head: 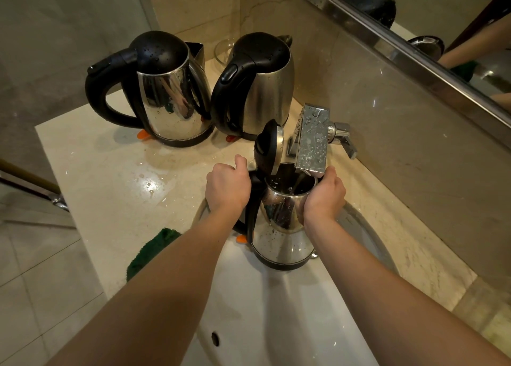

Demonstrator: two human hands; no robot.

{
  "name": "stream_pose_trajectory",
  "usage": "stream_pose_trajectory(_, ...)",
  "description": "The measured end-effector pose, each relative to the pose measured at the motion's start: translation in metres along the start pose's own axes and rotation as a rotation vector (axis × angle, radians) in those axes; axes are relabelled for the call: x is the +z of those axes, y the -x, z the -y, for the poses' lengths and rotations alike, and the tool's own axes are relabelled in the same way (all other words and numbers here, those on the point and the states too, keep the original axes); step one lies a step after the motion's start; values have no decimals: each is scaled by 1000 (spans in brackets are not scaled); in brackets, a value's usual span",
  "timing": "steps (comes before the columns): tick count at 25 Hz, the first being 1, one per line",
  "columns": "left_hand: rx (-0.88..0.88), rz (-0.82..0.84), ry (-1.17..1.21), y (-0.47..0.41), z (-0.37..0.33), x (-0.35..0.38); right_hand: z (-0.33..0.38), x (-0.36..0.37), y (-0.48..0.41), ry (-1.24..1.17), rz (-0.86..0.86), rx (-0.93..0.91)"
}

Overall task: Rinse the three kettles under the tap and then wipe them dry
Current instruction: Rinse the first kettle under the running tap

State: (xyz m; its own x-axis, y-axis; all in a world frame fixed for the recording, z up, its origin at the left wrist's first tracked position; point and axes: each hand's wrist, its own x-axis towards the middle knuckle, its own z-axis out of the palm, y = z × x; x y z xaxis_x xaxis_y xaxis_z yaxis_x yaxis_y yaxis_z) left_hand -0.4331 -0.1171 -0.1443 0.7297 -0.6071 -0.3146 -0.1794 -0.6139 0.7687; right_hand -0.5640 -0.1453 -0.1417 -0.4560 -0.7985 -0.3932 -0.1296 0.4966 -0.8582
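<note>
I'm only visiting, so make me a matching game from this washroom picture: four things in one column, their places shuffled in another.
Things:
1 open-lidded kettle
2 green cloth
3 glass bowl
4 tap

Places:
A far corner of the counter
B held over the basin
C counter's near edge, left of the basin
D above the kettle's open mouth

Pairs: 1-B; 2-C; 3-A; 4-D

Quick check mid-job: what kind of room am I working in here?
Most likely a bathroom, perhaps a hotel's: a white basin is sunk into a marble counter, with a chrome tap over it and a wall mirror above.
</note>
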Motion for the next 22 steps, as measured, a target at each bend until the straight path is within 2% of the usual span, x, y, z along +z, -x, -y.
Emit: stream_pose_trajectory(22, 2, 5, -7, 3, -2, -2, -2, 2, -1, -7, -9, -1)
